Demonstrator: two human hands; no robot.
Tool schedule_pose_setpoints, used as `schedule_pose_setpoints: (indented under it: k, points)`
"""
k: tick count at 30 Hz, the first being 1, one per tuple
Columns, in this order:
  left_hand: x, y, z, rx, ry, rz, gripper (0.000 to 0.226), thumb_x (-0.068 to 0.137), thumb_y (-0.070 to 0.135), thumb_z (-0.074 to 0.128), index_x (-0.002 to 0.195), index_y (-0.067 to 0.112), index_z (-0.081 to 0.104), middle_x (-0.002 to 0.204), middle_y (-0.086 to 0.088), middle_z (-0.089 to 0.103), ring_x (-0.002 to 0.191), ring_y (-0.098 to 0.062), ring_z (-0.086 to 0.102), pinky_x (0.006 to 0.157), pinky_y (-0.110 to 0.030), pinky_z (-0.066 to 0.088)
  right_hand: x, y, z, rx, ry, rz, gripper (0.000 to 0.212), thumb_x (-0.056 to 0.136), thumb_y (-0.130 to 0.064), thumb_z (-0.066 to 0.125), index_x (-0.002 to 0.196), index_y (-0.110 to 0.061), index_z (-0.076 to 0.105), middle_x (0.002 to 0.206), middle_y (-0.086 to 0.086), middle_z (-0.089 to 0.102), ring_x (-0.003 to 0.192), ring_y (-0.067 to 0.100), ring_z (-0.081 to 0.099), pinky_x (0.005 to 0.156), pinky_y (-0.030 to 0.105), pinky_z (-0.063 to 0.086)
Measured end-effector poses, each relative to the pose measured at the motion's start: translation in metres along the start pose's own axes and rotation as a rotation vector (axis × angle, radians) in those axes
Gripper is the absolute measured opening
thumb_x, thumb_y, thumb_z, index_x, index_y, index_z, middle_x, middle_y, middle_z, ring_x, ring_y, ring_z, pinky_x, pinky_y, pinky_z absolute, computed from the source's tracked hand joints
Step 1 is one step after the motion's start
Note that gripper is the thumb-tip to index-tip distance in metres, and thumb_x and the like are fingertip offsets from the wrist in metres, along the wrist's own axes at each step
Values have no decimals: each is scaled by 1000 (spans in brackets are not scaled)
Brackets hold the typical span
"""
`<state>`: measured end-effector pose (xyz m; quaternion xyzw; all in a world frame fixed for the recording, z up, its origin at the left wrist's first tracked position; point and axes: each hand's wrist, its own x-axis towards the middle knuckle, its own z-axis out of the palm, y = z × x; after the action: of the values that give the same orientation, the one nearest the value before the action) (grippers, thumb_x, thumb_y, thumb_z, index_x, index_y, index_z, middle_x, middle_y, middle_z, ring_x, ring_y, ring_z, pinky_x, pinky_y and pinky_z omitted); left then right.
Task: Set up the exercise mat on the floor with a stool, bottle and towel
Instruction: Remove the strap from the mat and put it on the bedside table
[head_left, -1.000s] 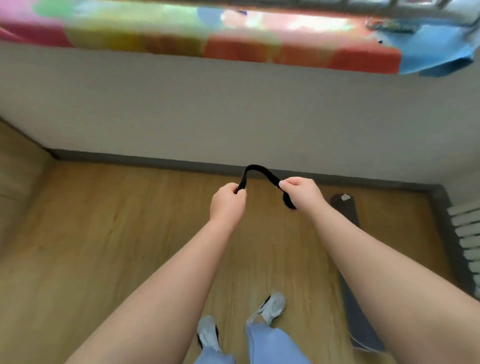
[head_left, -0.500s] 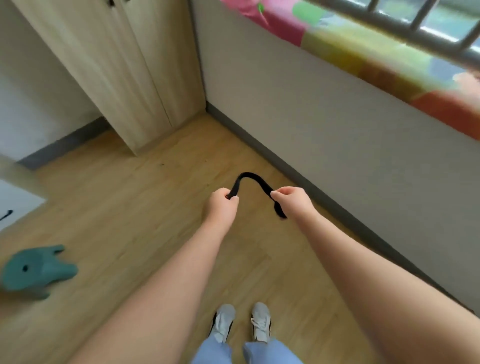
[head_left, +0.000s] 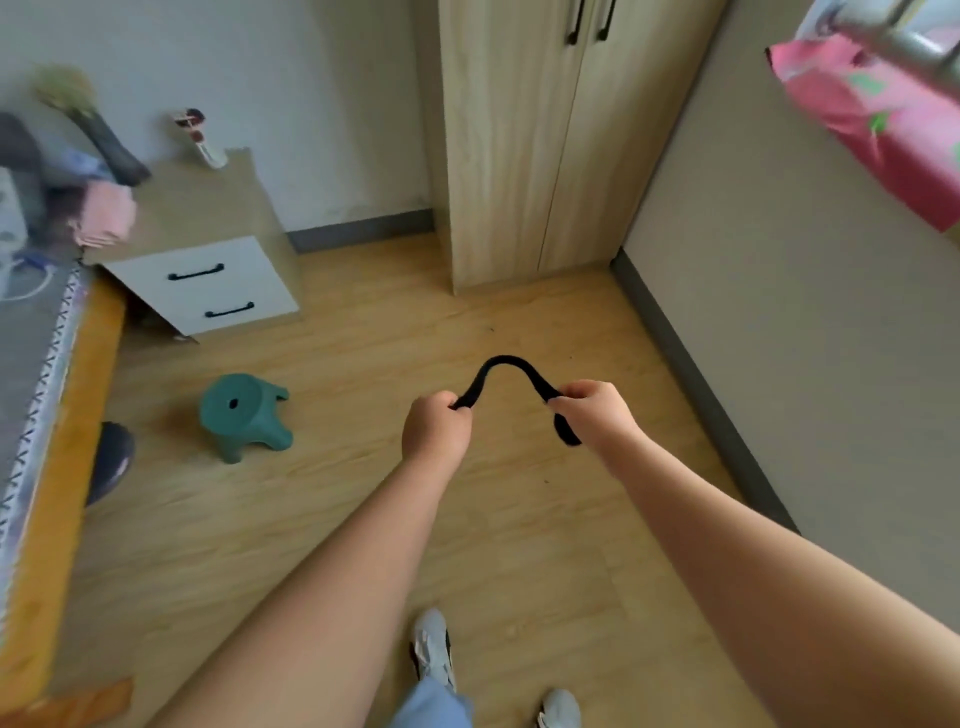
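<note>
Both my hands hold a black strap out in front of me. It arches up between them. My left hand is closed on one end and my right hand pinches the other, with a short tail hanging below that hand. A small green plastic stool stands on the wooden floor to the left of my hands. The exercise mat is out of view. A pink folded cloth lies on the bedside cabinet at the far left; I cannot tell if it is the towel.
A wooden bedside cabinet with two white drawers stands at the back left. A tall wardrobe fills the far corner. A bed edge runs along the left, with a dark shoe beside it. The wall runs along the right.
My view has swung left, away from the window wall and the rolled mat, bringing the wardrobe, cabinet and stool into sight. My hands keep the same hold on the strap.
</note>
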<state>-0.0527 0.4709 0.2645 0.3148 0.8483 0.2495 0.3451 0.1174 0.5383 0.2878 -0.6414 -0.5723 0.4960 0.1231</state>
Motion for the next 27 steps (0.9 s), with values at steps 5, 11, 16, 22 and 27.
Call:
schedule_pose_setpoints:
  k: [5, 11, 16, 22, 27]
  points:
    - [52, -27, -77, -108, 72, 11, 5, 84, 19, 60, 82, 23, 60, 71, 5, 62, 57, -13, 53, 49, -25, 37, 22, -71, 66, 9, -53, -63, 13, 85, -13, 59, 90, -18, 70, 66, 1, 64, 55, 14, 58, 49, 23, 45]
    - [111, -44, -145, -200, 143, 5, 10, 80, 24, 72, 76, 25, 63, 73, 7, 66, 68, -18, 64, 64, -32, 53, 57, -146, 129, 15, -92, -140, 13, 85, -11, 57, 91, -15, 69, 68, 3, 64, 59, 17, 59, 54, 28, 49]
    - [174, -53, -186, -271, 220, -31, 5, 83, 24, 70, 87, 21, 72, 76, 8, 66, 72, -17, 65, 67, -34, 56, 108, -203, 175, -11, -147, -177, 14, 85, -10, 57, 92, -14, 68, 65, 3, 63, 55, 17, 58, 53, 28, 49]
    - [260, -44, -235, -283, 316, -115, 11, 83, 15, 65, 88, 20, 74, 79, 5, 70, 71, -17, 65, 65, -33, 56, 191, -277, 219, -84, -247, -217, 14, 87, -11, 57, 97, -14, 66, 70, 5, 63, 60, 19, 59, 59, 32, 50]
    - [326, -42, -282, -306, 408, -169, 13, 84, 17, 67, 95, 18, 74, 94, 5, 72, 78, -10, 61, 67, -23, 46, 254, -350, 261, -156, -338, -252, 12, 89, -13, 58, 97, -17, 65, 73, 5, 65, 61, 18, 62, 60, 33, 54]
